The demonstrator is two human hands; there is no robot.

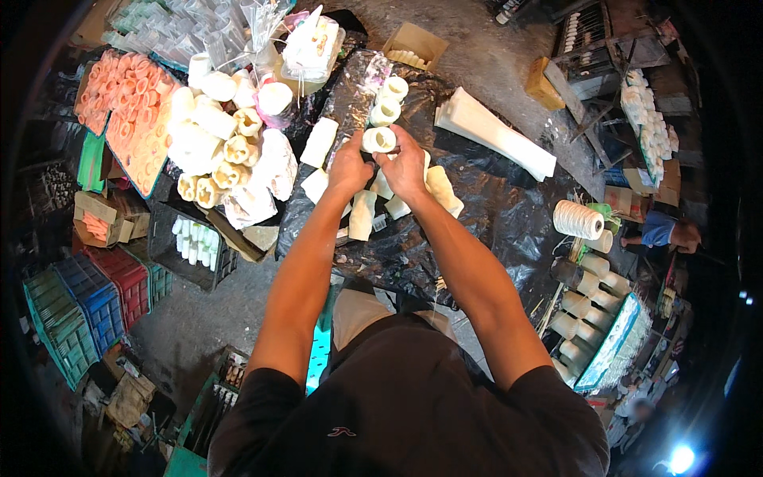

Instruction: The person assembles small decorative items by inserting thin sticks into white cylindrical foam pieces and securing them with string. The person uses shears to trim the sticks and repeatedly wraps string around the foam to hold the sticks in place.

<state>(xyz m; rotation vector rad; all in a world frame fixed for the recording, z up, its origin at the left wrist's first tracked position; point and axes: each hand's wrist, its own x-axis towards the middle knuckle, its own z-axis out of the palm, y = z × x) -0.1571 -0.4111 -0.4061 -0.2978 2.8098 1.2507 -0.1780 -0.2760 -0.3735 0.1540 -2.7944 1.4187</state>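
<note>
Over the black plastic-covered table (509, 230), both of my hands are closed around a hollow cream wax cylinder (379, 141), its open end up. My left hand (350, 167) grips its left side, and my right hand (404, 165) holds the right side. Just beyond it, two similar hollow cylinders (385, 112) stand in a row. Loose cream wax pieces lie around my wrists, among them a curved piece (362, 215), a broad piece (444, 191) and a pale block (319, 142). My hands partly hide some of these pieces.
A stack of long white sheets (494, 135) lies right of my hands, with a twine spool (578, 220) farther right. Cream hollow pieces (214, 123) are heaped at left, beside orange rings (131, 95). A crate of pale cylinders (586, 318) sits at right; a cardboard box (417, 45) is beyond.
</note>
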